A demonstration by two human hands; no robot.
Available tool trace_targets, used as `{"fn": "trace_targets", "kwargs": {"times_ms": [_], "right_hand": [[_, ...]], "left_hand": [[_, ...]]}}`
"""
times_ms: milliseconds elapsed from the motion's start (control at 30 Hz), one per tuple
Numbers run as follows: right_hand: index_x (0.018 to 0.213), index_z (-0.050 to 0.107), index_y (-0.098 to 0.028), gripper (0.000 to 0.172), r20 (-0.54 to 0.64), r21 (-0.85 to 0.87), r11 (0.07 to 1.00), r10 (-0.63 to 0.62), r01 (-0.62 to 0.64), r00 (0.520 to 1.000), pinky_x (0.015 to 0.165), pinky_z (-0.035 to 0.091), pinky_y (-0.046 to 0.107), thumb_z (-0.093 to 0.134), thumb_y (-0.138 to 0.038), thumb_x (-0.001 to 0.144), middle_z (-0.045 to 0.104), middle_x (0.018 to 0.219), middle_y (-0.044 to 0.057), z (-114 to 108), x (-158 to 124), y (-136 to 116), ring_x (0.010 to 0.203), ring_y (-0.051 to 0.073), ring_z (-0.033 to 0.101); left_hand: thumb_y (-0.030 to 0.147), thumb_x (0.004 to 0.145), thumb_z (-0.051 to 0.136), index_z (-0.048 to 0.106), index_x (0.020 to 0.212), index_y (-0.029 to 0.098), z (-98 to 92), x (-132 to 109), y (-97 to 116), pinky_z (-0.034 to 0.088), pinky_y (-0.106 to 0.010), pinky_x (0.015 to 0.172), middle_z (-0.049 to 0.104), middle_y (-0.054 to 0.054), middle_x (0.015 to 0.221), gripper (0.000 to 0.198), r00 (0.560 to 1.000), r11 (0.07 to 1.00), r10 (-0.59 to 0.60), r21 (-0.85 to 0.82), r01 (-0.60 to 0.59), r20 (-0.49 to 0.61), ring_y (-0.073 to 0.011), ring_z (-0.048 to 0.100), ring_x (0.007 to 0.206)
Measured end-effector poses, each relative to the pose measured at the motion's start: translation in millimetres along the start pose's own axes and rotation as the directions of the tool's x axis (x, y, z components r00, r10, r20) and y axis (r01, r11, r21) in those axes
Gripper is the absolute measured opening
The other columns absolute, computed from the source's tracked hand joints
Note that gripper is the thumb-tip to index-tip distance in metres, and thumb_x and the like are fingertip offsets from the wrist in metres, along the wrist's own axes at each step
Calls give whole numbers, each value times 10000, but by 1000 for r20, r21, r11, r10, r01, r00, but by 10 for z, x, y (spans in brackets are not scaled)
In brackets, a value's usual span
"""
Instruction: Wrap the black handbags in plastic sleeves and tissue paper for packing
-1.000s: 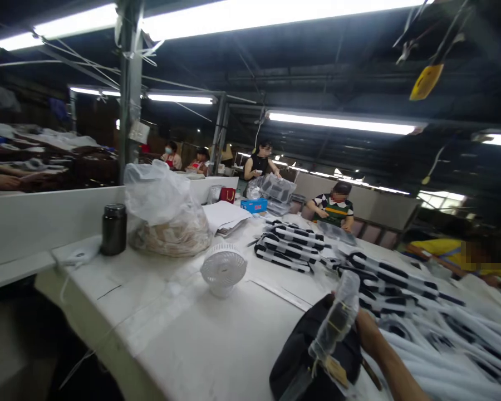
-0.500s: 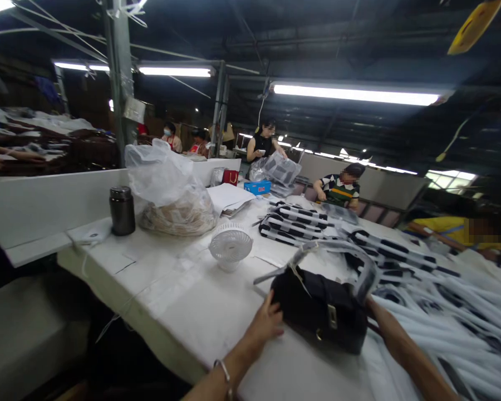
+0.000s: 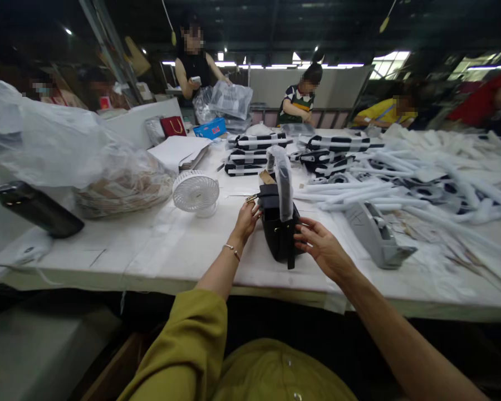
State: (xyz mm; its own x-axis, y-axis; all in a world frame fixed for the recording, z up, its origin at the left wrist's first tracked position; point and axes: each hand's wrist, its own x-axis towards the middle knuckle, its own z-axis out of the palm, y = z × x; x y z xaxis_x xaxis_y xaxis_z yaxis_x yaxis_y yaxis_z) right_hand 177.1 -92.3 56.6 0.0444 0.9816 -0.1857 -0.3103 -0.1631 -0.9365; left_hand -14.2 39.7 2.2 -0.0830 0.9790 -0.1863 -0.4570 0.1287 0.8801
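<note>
A black handbag point(image 3: 275, 231) stands end-on on the table in front of me, its handle point(image 3: 283, 184) wrapped in clear plastic. A strap with a gold clasp sticks out from its left side. My left hand point(image 3: 246, 221) is closed on that side of the handbag, right by the clasp. On the other side my right hand point(image 3: 323, 248) is open, fingers stretched out and apart, the fingertips against the handbag's edge. Just left of the bag stands a small white fan point(image 3: 195, 192).
Wrapped handles point(image 3: 250, 156) and white padded tubes point(image 3: 359, 192) lie behind and right. A grey tape dispenser point(image 3: 373, 234) sits to the right. Leftward are a clear plastic bag point(image 3: 67, 145) and a dark flask point(image 3: 37, 209). Co-workers point(image 3: 298, 100) work across the table point(image 3: 158, 267).
The handbag has turned from front-on to end-on between my hands. My view has swung right and down, bringing the tape dispenser and my sleeve into sight.
</note>
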Motion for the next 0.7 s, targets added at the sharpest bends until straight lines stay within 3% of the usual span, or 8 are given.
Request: {"fn": "trace_targets", "kwargs": {"times_ms": [167,233,300,333,433,500,600,700], "right_hand": [[984,603,-217,445,-227,70,992,-89,107,970,718,531,327,827,-392,641,641,912,3,-61,-65,359,772,159,625],[979,602,-207,468,-237,45,994,-84,97,968,718,524,331,833,-413,629,644,884,7,-101,-104,488,773,168,623],[970,603,-199,486,-217,-9,997,-77,77,973,698,510,323,831,-448,621,649,840,7,-103,-156,589,751,172,616],[946,605,-194,474,-193,-48,996,-86,78,978,687,500,316,822,-471,628,646,803,3,-86,-187,627,727,169,606],[810,590,-193,385,-79,-169,974,-163,147,984,651,471,294,755,-524,702,601,684,-18,14,-306,695,658,157,561],[782,582,-200,331,-11,-232,948,-226,217,974,646,462,282,687,-514,777,595,691,-17,84,-402,729,675,161,555],[810,608,-196,195,52,-359,892,-273,273,961,636,448,265,615,-388,845,620,726,-12,110,-541,805,686,157,550],[745,641,-188,115,114,-503,820,-249,272,962,591,413,245,616,-265,827,627,671,-25,-9,-670,883,622,136,524]], "left_hand": [[294,897,582,544,1177,177,-4,-429,65,414,-356,998,517,-128,1329,306,979,971,184,170,-168,-82,-231,471,1260],[265,875,612,559,1153,184,-13,-757,20,372,-327,1035,547,-104,1290,294,954,934,289,244,-262,-82,-203,485,1223],[329,906,570,583,1090,184,5,-1102,-66,420,-332,959,615,-88,1133,235,884,811,464,423,-403,-47,-200,561,1072],[355,917,550,598,1049,188,26,-1256,-119,442,-326,908,636,-72,1048,219,882,780,471,465,-420,7,-194,584,987],[403,915,537,628,997,183,120,-1561,-276,472,-316,809,662,-53,913,252,921,786,309,481,-389,239,-193,614,863],[446,900,550,637,1030,173,191,-1619,-348,482,-325,822,687,-62,925,314,929,829,182,458,-322,323,-206,634,881],[519,867,586,631,1062,153,310,-1561,-392,499,-321,823,712,-75,913,417,944,921,38,354,-159,327,-204,658,878],[529,818,648,612,1068,137,426,-1477,-376,472,-223,591,653,-14,740,466,952,975,-78,223,11,295,-121,604,627]]}}
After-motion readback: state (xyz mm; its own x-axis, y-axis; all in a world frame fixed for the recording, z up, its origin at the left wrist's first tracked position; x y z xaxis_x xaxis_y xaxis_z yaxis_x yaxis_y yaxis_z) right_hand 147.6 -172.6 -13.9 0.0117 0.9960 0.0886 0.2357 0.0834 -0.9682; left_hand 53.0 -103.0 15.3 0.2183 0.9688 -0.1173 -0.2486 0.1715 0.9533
